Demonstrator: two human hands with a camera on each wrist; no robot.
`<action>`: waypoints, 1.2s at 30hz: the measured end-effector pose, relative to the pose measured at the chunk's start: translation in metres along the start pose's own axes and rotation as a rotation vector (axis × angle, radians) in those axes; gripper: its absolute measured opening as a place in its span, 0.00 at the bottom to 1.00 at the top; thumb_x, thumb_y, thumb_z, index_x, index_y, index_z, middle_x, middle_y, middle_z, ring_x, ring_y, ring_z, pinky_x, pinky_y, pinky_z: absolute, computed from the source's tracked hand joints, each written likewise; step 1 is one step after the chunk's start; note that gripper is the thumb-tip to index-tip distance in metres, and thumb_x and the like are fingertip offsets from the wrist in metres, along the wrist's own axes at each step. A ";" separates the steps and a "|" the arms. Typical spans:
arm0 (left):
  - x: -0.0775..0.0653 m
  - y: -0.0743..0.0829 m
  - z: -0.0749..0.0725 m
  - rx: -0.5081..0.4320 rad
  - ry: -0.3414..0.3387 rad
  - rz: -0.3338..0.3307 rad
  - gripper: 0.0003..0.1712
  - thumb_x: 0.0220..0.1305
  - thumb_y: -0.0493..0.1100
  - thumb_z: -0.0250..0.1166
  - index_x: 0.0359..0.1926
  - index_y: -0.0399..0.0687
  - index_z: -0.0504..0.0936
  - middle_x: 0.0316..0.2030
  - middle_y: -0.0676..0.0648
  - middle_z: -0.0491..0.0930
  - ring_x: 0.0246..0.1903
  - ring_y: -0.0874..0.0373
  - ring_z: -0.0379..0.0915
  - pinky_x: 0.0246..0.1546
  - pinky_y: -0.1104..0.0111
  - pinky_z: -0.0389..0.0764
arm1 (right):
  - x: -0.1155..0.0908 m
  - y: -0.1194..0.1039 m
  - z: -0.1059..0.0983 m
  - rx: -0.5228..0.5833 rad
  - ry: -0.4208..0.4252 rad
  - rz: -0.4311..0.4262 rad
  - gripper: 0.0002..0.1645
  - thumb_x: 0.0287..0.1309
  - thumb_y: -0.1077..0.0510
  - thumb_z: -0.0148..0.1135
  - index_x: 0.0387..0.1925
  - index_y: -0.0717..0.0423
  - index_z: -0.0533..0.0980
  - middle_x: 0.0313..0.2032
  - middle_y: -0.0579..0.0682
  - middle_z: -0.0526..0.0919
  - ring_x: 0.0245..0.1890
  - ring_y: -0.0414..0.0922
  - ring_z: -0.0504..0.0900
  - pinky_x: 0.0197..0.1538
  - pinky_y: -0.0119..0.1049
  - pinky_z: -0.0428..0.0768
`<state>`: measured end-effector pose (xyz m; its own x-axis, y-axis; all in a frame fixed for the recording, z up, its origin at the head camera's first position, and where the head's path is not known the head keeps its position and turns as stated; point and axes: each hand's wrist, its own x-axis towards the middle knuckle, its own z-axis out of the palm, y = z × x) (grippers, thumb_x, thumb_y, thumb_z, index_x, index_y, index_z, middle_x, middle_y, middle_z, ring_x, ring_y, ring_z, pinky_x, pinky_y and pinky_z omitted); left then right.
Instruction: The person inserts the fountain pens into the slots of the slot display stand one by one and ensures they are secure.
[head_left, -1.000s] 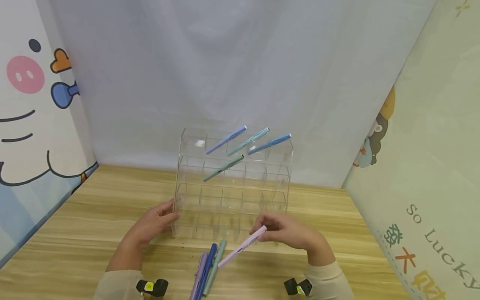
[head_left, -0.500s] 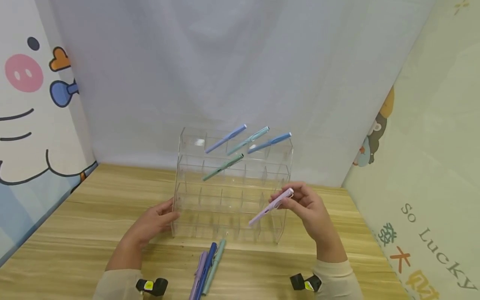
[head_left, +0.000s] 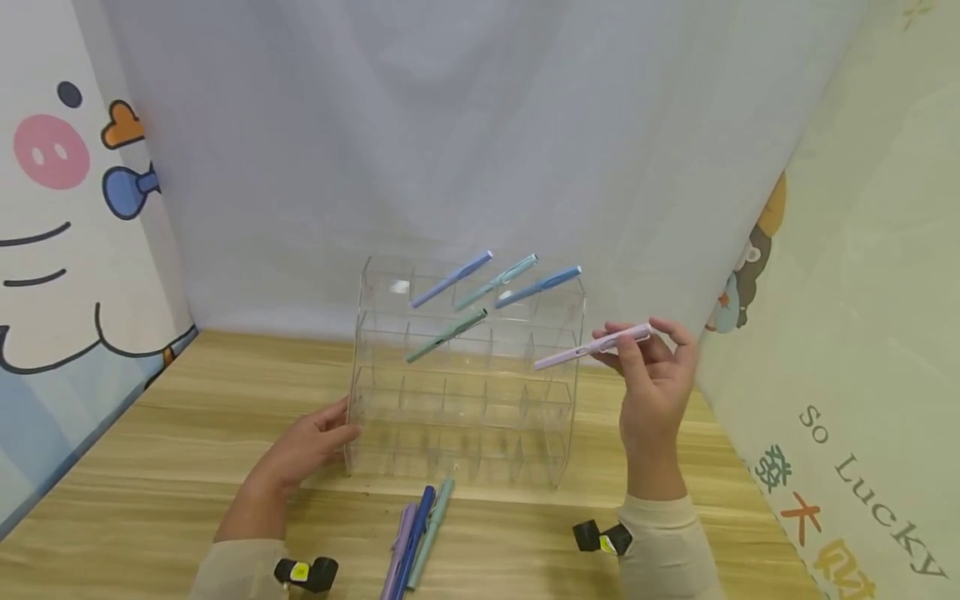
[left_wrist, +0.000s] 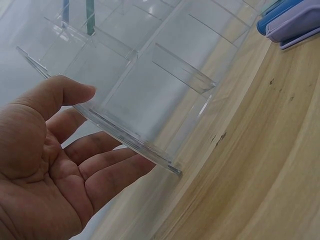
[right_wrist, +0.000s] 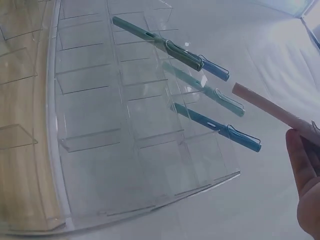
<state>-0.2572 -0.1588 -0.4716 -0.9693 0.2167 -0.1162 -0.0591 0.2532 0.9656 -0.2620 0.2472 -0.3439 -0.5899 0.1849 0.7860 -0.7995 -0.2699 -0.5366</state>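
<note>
A pale pink pen [head_left: 573, 356] is pinched between the thumb and fingers of my right hand [head_left: 654, 400], its lower end overlapping the right side of a clear acrylic pen rack [head_left: 465, 427] in the head view. My left hand [head_left: 311, 442] holds the rack's left side panel; in the left wrist view the thumb lies on one face and the fingers behind. Across the rack's top tier lean a periwinkle pen [head_left: 452, 279], a pale mint pen [head_left: 497, 282] and a blue pen [head_left: 540, 287]. One tier lower lies a green pen [head_left: 447, 335].
On the wooden table [head_left: 150, 467] in front of the rack lie a purple pen [head_left: 400, 546], a dark blue pen [head_left: 413, 537] and a grey-green pen [head_left: 431, 537], side by side. A pale curtain [head_left: 450, 150] hangs behind, with printed panels at both sides.
My right hand has carried the pink pen up and to the right, from low in front of the rack to beside its second tier. The left hand has stayed put.
</note>
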 end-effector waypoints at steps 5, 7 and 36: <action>0.001 -0.001 0.001 -0.009 -0.003 0.010 0.41 0.72 0.52 0.59 0.78 0.51 0.50 0.72 0.33 0.58 0.69 0.37 0.59 0.60 0.52 0.76 | 0.018 0.024 0.016 -0.083 0.051 -0.046 0.21 0.66 0.70 0.55 0.57 0.66 0.61 0.42 0.69 0.79 0.40 0.56 0.85 0.46 0.43 0.85; 0.001 0.000 0.003 -0.019 -0.002 0.014 0.41 0.71 0.51 0.59 0.78 0.50 0.51 0.71 0.32 0.59 0.68 0.36 0.60 0.59 0.53 0.76 | 0.022 0.034 0.022 -0.086 0.070 -0.041 0.21 0.67 0.68 0.56 0.57 0.65 0.61 0.43 0.70 0.79 0.41 0.57 0.85 0.47 0.44 0.85; 0.001 -0.003 0.002 -0.006 0.009 0.007 0.41 0.72 0.51 0.58 0.78 0.52 0.50 0.73 0.33 0.56 0.69 0.37 0.59 0.60 0.51 0.75 | 0.002 0.089 0.048 -0.446 -0.125 0.173 0.15 0.68 0.61 0.58 0.51 0.67 0.73 0.46 0.62 0.82 0.44 0.52 0.85 0.48 0.35 0.84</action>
<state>-0.2574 -0.1578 -0.4744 -0.9719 0.2097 -0.1071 -0.0536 0.2456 0.9679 -0.3288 0.1786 -0.3751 -0.7219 0.0509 0.6902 -0.6778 0.1490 -0.7200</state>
